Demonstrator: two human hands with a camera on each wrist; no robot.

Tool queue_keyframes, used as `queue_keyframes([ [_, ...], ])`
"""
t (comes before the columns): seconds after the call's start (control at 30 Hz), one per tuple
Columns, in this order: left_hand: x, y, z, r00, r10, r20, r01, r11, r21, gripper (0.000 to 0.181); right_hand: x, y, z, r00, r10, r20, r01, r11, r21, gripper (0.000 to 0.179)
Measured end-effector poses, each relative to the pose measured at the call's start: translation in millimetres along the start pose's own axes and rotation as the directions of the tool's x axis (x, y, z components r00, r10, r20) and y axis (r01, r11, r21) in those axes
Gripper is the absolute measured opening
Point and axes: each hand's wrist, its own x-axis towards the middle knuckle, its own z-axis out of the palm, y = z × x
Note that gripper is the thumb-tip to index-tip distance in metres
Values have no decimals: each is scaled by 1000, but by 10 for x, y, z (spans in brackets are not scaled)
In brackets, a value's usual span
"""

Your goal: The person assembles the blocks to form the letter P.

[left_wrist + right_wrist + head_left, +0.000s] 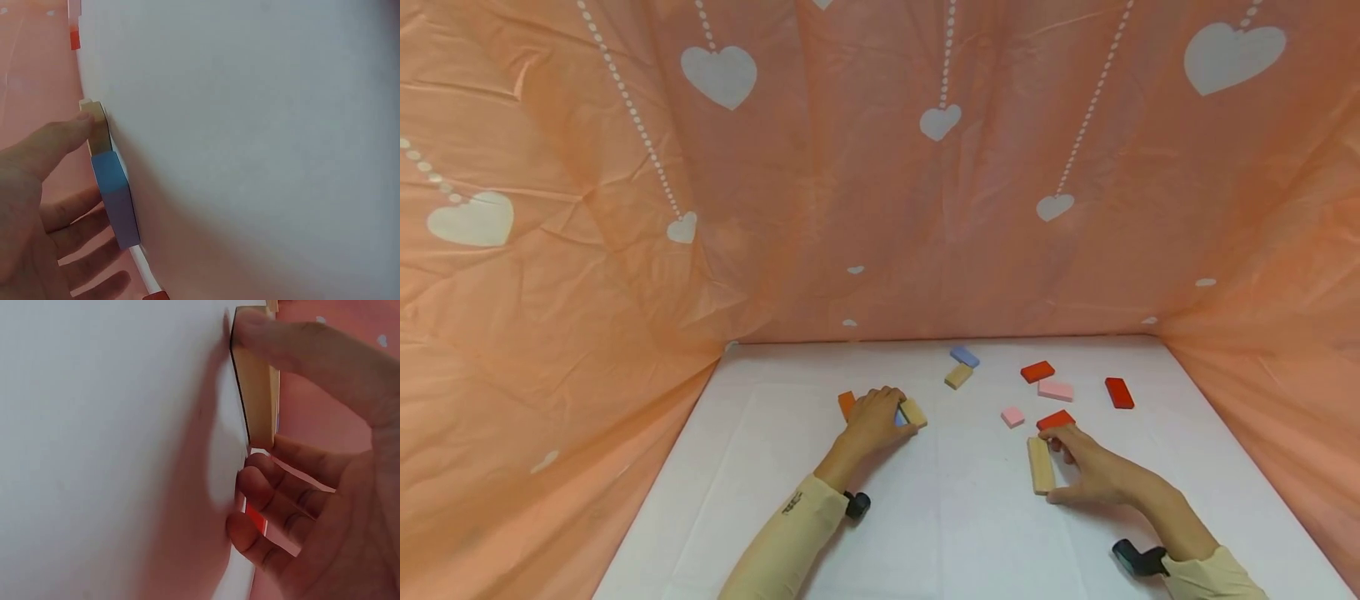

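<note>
On the left of the white table, my left hand reaches over a small group of blocks. In the left wrist view its thumb presses a plain wooden block, while its fingers curve behind a blue block lined up against it. An orange block pokes out beyond the knuckles. My right hand pinches a longer plain wooden block by its ends, thumb at the near end and index finger at the far one. The other fingers curl loosely close to a red block.
Toward the back lie another blue block and a short wooden block. At the right are a red block, a pink block, a small pink piece and another red block. An orange heart-patterned curtain surrounds the table.
</note>
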Motion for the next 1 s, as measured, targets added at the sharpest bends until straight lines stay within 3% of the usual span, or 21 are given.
queue_keyframes([
  [0.33,16,-7,-41,999,41,9,-41,999,-5,58,79,-118,135,994,-91,-61,89,996,-24,91],
  [0.63,-17,-52,-43,995,101,-20,-101,995,1,58,177,-327,273,980,-151,-129,136,984,-119,95],
  [1.0,-68,-69,-50,985,168,39,-166,985,-45,58,243,-623,492,977,-184,-109,165,973,-158,93],
])
